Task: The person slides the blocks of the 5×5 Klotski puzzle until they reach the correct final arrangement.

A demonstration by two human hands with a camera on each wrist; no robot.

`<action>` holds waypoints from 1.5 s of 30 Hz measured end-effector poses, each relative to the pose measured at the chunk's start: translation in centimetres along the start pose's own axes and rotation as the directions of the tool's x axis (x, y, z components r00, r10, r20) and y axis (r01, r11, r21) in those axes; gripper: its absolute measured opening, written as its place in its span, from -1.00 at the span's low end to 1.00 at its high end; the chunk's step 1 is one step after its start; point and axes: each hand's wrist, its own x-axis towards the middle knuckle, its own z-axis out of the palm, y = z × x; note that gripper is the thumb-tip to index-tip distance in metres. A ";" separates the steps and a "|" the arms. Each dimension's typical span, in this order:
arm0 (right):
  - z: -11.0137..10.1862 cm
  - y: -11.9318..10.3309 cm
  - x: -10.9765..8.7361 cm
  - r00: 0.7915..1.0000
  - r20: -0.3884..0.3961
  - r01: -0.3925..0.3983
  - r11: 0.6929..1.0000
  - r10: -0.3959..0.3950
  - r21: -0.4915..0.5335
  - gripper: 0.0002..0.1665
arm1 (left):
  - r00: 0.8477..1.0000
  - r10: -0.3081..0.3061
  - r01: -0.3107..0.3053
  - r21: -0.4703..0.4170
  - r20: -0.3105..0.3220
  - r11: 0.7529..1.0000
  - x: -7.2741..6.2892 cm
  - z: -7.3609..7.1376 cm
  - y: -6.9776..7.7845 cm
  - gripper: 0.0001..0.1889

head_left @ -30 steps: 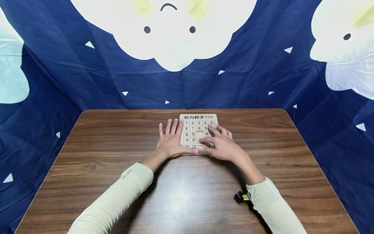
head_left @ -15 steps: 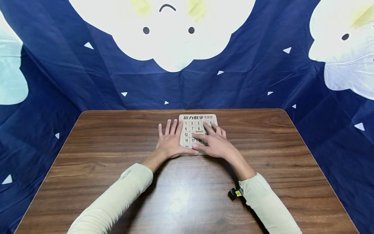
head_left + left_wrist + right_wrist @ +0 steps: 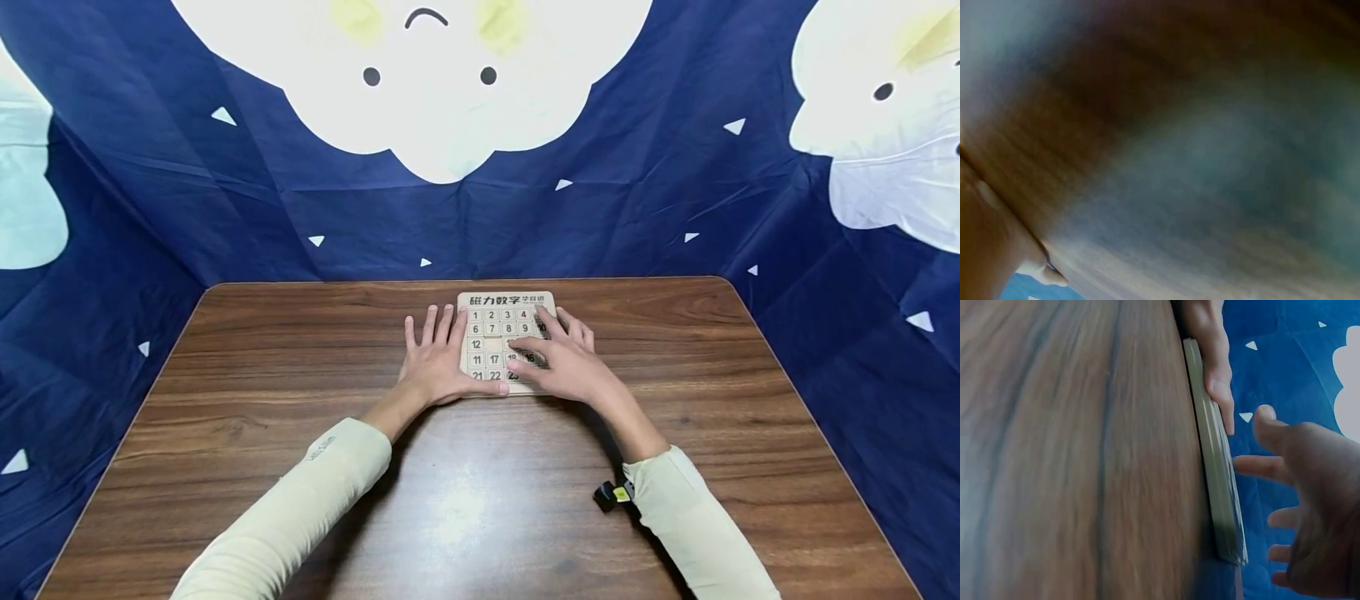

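A pale wooden sliding number puzzle [image 3: 504, 300] lies flat near the table's far edge. Its third row has a bare gap [image 3: 492, 343] just right of tile 12. My left hand [image 3: 433, 367] rests along the puzzle's left side, fingers spread, thumb straight along the front edge. Over the right half is my right hand [image 3: 573, 367], its index fingertip on the tile right of the gap; that number is partly covered. The right wrist view shows the puzzle's side [image 3: 1216, 469] edge-on, the left thumb [image 3: 1213, 362] against it and the right index finger [image 3: 1263, 467] reaching its face.
The brown wood-grain table [image 3: 450, 517] has rounded far corners. Dark blue cloth [image 3: 375, 208] with white clouds hangs behind and at both sides. A small black device [image 3: 604, 497] sits at the right wrist. The left wrist view is mostly blurred table [image 3: 1066, 169].
The right hand went left over the puzzle, then back right. The gap in the third row shifted one place left as tile 13 slid right. The left hand stayed in place.
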 end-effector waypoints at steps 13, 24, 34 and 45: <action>1.7 -2.9 1.9 0.995 0.094 0.031 0.999 -0.029 -0.021 -0.41 | 1.000 0.000 -0.001 -0.019 -0.019 1.000 -0.1 0.2 -0.3 0.73; 0.8 -1.1 1.0 0.998 0.062 -0.003 1.000 0.004 -0.016 -0.46 | 1.000 -0.004 0.004 -0.022 -0.001 1.000 0.0 0.0 -0.2 0.76; 1.2 -2.5 0.1 0.997 0.055 0.059 0.998 -0.060 0.005 -0.48 | 1.000 0.003 -0.003 -0.007 -0.001 1.000 0.0 0.0 0.0 0.71; 1.6 -3.7 1.4 0.996 0.085 0.011 0.999 -0.007 -0.042 -0.40 | 1.000 0.005 -0.005 0.011 -0.012 1.000 0.1 0.2 -0.1 0.70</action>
